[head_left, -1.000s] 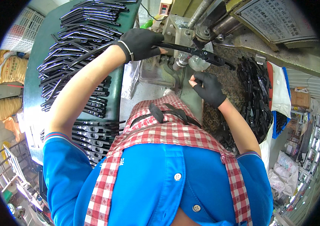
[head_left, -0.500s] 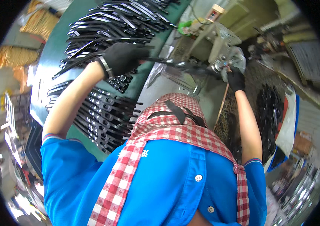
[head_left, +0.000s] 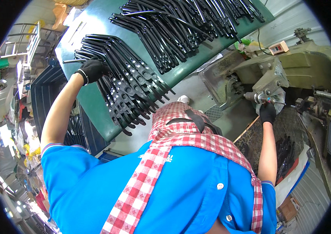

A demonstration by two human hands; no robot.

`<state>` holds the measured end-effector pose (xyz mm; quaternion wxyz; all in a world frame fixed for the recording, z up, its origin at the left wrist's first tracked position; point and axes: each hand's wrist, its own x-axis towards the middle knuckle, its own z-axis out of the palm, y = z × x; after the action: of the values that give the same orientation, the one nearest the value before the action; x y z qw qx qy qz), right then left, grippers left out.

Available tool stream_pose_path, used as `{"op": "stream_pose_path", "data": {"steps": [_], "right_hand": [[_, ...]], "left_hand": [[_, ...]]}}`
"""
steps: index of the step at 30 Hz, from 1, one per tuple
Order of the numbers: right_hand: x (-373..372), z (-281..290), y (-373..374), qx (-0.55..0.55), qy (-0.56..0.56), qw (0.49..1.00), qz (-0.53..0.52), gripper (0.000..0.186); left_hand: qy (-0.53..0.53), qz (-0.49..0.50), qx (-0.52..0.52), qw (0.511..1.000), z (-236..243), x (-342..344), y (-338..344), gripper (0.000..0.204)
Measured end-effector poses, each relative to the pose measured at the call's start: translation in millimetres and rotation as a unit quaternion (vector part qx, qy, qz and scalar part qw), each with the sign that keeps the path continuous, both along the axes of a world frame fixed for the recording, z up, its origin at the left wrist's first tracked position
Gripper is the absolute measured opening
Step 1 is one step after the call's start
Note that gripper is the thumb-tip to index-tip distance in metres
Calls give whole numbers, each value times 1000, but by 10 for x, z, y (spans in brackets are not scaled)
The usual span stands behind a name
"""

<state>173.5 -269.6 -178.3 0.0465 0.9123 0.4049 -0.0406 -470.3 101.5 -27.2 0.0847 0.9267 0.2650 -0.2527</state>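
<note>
My left hand (head_left: pixel 93 71), in a black glove, is closed at the left end of a row of black bent metal levers (head_left: pixel 128 76) on the green table. A black rod end (head_left: pixel 73 61) sticks out to the left from behind its fingers. Flat ends with round holes line the near side of this row. Over on the right, my gloved right hand (head_left: pixel 267 114) is closed up against the spindle (head_left: pixel 256 97) of a machine, beside a clear plastic wrap. What its fingers grip is hidden.
A bigger pile of black levers (head_left: pixel 169 29) covers the far part of the green table (head_left: pixel 95 117). The greenish machine (head_left: pixel 304 64) stands at the right, with black parts (head_left: pixel 286 156) on the tray below. A dark crate (head_left: pixel 48 93) sits left of the table.
My left hand has gone left from over the table's large pile to the smaller row, with a lever. My right hand stays at the spindle. The view has turned toward the left.
</note>
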Motion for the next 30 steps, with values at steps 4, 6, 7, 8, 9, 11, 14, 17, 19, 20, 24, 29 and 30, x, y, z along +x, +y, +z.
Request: {"op": "stream_pose_path", "data": {"steps": [4,6,7,8,9,11,14,17,19,20,24,29,30], "right_hand": [[166,-152,-52,55,35,998,-15,32],[149,-170,-84,97,37,994,-21,32],[145,-145,-82,115,59,991,-31,30],[128,-131,-78,133,77,987,-43,29],[95,-94,-52,152,94,982,-55,29],[168,-156,-131,191,126,971,-61,29],[165,-203,-195,286,189,937,-73,26],[279,-248,-324,373,325,855,-156,17],[355,-78,-351,467,534,668,-226,9],[374,9,-393,512,563,613,-211,8],[-402,1206,-9,592,625,486,-152,8],[-655,1547,88,562,585,569,-137,10],[-636,1495,98,557,587,574,-124,11]], "left_hand": [[-17,27,8,999,72,-227,-45,15],[2,42,38,998,138,-307,-148,13],[-56,-3,29,998,128,-328,-189,11],[-40,-16,52,998,29,-403,-252,14],[-25,-28,76,996,-125,-504,-339,17],[-60,66,117,989,-190,-467,-520,27],[-179,459,150,857,-681,-722,-681,44],[-211,602,50,768,-986,-685,-763,59],[-262,564,73,779,-1006,-531,-770,58],[-262,568,74,777,-1116,-598,-673,52],[-138,458,167,862,-869,-293,-258,46],[-384,167,115,901,-382,1325,164,34],[-385,96,84,914,-268,1718,172,33]]}}
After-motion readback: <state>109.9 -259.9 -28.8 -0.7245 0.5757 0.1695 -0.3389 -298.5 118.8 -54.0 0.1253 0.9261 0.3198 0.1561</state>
